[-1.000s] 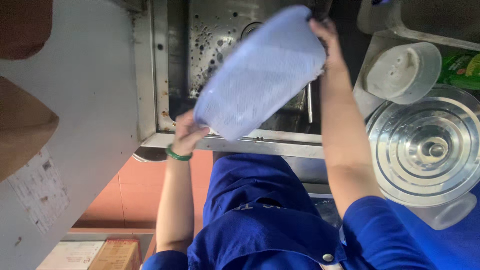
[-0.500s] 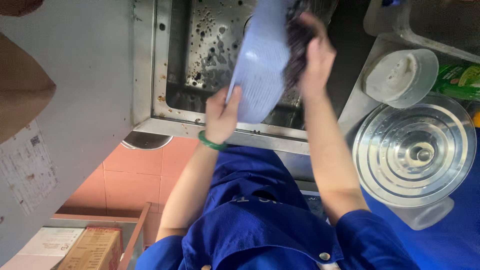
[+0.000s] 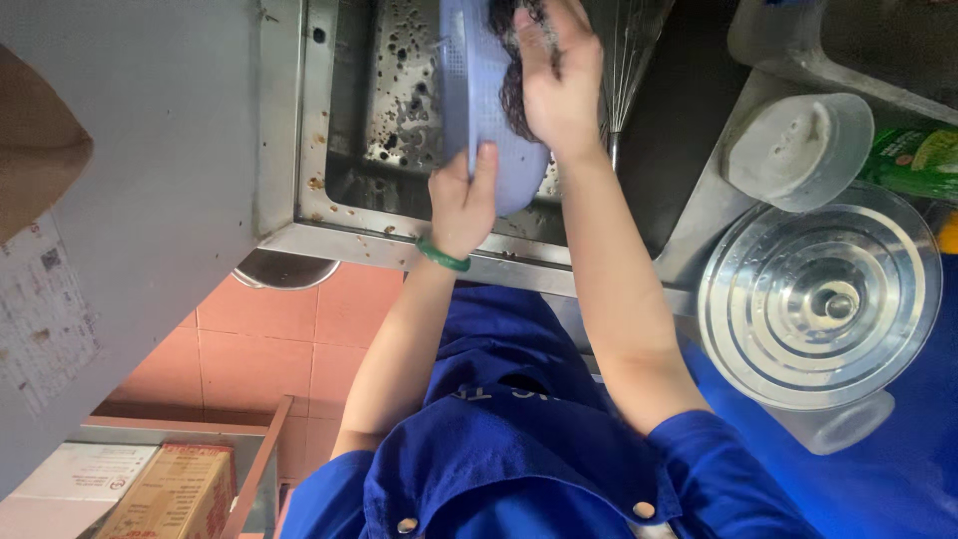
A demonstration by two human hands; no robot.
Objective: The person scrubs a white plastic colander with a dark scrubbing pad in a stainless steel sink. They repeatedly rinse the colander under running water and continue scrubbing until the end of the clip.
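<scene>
I am looking down at a stainless steel sink basin [image 3: 399,120] with many dark spots of dirt on its wall. Over it, the left hand [image 3: 461,205] is gripping the lower edge of a pale blue plastic container [image 3: 479,110], which is standing on its edge, almost upright. The right hand [image 3: 559,85] is closed on a dark scouring pad [image 3: 511,95] and is pressing it against the container's face. A green bracelet [image 3: 442,256] is sitting on the left wrist.

I am judging that the scrubbing is in the middle: the pad is on the container, and I cannot tell how clean the container is. The basin itself is showing much dirt.

The container is hanging between the basin's walls, near a wire whisk [image 3: 634,60] just beside the right hand. The steel front rim [image 3: 329,240] is running close under the left wrist. At the right, a round ribbed metal lid [image 3: 818,294] and a grey round plastic tub [image 3: 798,150] are standing well apart from both hands.
</scene>
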